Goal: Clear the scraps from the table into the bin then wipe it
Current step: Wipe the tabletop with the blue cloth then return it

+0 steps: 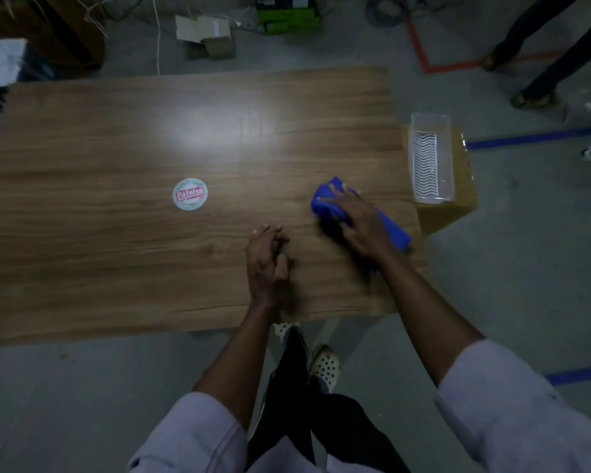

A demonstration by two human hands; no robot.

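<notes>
While wiping is the step in hand, we log the head view only.

Right hand lies on top of the blue cloth at the near right of the surface. Its fingers are spread and nearly straight. They press the cloth flat rather than close round it. A tail of cloth shows past the wrist, toward the right edge.

Left hand rests on its edge just left of the cloth, apart from it. Its fingers are loosely curled and hold nothing.

We see no scraps on the wood. A round sticker lies flat, left of centre. The clear bin stands off the right edge on a cardboard box; we cannot tell its contents.

Judgement: clearing looks done and wiping is under way. Blur round the cloth suggests it is moving. To do this well, we would:
- keep the palm flat and the pressure even;
- work in overlapping passes from the near right toward the far left;
- run along the edges;
- lift the left hand away so no strip beneath it is missed.
</notes>
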